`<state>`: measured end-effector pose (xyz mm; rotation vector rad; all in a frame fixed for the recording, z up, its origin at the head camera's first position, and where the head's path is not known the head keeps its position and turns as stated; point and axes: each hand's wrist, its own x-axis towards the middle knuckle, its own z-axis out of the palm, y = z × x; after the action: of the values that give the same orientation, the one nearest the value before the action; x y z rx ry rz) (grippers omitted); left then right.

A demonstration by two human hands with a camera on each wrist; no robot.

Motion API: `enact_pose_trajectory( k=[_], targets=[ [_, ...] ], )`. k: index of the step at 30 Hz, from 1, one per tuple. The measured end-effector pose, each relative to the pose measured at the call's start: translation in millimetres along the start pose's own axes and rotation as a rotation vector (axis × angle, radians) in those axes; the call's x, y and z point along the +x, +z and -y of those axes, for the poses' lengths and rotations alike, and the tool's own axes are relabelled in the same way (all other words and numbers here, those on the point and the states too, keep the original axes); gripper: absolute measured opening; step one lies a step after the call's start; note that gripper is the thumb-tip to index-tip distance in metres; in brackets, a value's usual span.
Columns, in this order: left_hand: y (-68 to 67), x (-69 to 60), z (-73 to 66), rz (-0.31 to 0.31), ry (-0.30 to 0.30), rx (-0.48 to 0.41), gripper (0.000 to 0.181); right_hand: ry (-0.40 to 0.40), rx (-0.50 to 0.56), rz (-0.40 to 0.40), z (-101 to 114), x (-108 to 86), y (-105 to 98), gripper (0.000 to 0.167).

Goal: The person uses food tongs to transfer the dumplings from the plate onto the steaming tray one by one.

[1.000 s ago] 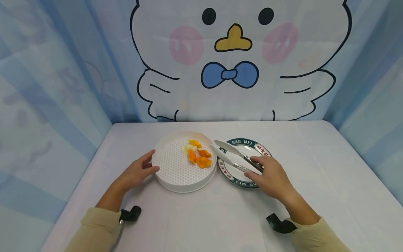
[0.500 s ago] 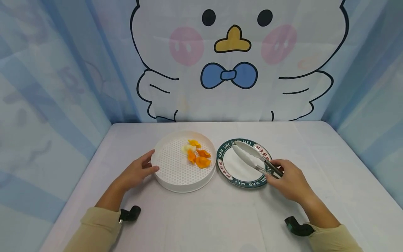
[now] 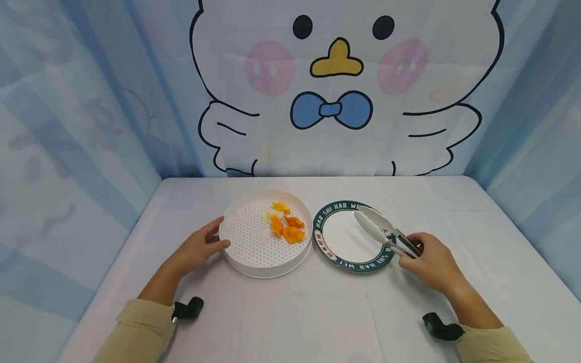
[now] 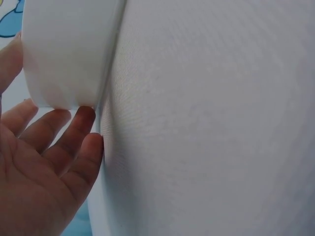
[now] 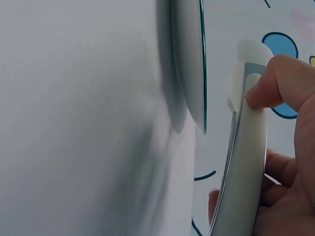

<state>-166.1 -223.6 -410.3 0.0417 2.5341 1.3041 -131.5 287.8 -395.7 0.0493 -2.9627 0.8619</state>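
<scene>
A round white tray (image 3: pixel 247 247) with a dimpled or perforated floor stands on the table, several orange pieces (image 3: pixel 293 234) and a pale yellow piece (image 3: pixel 271 215) lying towards its right side. My left hand (image 3: pixel 195 250) touches the tray's left side, thumb and fingers spread; in the left wrist view the fingertips meet its wall. My right hand (image 3: pixel 433 263) holds kitchen tongs (image 3: pixel 369 228) by the handles, thumb on one arm in the right wrist view. The tongs' tips hang over the right part of a green-rimmed plate (image 3: pixel 342 237), slightly parted, with nothing seen between them.
Tray and plate sit side by side, nearly touching. A white cloth covers the table (image 3: pixel 290 322). Behind it hangs a curtain (image 3: pixel 336 151) with a cartoon figure, and blue curtains close in both sides. Dark wrist cameras (image 3: pixel 442 327) stick out from both cuffs.
My right hand has moved to the right with the tongs, from the tray's right edge across the plate to its right side. The left hand and the pieces stay put.
</scene>
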Motion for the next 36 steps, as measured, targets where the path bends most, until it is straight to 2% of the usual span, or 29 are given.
enact_pose_trajectory(
  k=[15,36],
  targets=[
    [-0.5,-0.2,0.8,0.005,0.004,-0.007,0.082,0.030,-0.020,0.014,-19.6,-1.9,-0.3,0.056],
    [-0.4,-0.3,-0.6,0.003,-0.003,0.003,0.082,-0.017,-0.014,0.060,-33.1,-3.2,-3.7,0.060]
  ],
)
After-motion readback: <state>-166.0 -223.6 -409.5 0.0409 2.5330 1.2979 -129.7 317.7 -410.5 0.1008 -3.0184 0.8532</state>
